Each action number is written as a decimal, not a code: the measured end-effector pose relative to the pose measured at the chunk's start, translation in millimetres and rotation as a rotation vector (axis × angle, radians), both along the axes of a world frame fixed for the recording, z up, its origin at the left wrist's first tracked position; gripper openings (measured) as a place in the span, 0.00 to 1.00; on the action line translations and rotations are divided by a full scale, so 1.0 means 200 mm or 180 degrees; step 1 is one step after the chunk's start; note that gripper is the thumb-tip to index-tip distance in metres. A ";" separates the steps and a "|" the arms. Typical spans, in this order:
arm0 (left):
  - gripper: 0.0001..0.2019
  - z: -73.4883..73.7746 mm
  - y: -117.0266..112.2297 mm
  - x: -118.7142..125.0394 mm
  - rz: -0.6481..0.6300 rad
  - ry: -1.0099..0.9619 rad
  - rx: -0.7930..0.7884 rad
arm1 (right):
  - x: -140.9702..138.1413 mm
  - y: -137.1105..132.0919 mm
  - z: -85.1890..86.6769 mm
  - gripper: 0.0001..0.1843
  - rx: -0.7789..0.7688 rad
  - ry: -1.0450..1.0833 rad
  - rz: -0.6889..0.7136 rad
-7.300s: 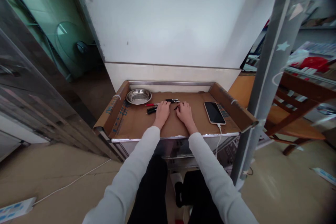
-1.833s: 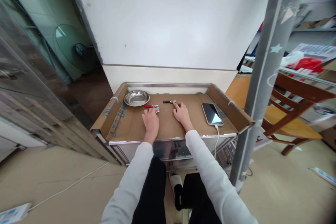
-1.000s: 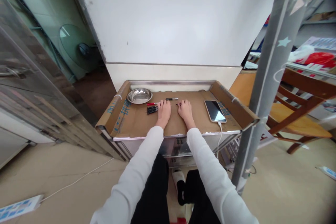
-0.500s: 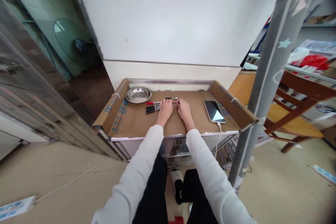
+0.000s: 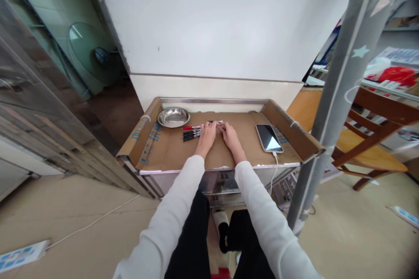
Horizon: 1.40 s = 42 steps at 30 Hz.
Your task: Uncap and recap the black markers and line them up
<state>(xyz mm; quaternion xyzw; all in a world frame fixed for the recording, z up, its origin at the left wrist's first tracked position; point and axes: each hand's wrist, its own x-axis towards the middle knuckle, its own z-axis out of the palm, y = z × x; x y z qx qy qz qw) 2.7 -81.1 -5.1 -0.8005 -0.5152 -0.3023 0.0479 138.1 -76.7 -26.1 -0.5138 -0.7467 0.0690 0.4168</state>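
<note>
My left hand point(image 5: 207, 136) rests on the cardboard with bent fingers, covering the right ends of several black pens point(image 5: 190, 134) and a red pen point(image 5: 188, 127). Just beyond its fingertips lies another black-and-white pen point(image 5: 220, 121), partly hidden. My right hand point(image 5: 230, 135) is beside it, fingers curled in a pinch. The fingertips of both hands meet over the middle of the cardboard, and whatever they hold between them is mostly hidden. A shallow steel dish point(image 5: 173, 117) sits to the left of the pens.
A phone point(image 5: 268, 137) lies on the right of the cardboard-lined table point(image 5: 163, 152), its white cable point(image 5: 274, 172) hanging over the front edge. Folded cardboard sides rise left and right. A grey post point(image 5: 337, 96) stands at the right, with a wooden chair point(image 5: 366, 148) behind it.
My hands have drawn closer, and the thin dark thing visible between the fingertips earlier is now mostly covered. My left fingertips reach slightly nearer the far pen. The view has shifted slightly.
</note>
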 end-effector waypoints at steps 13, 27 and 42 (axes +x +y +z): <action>0.27 -0.01 0.02 0.04 0.0407 0.0274 -0.0259 | 0.00 -0.05 0.06 0.15 -0.0218 -0.0260 -0.0673; 0.10 0.01 -0.02 0.02 -0.0028 0.0321 -0.0147 | 0.02 -0.05 0.05 0.19 0.0047 0.0189 -0.1062; 0.08 0.03 -0.10 -0.02 -0.0037 0.0082 -0.0102 | 0.00 -0.08 0.08 0.19 0.0116 0.0288 -0.1040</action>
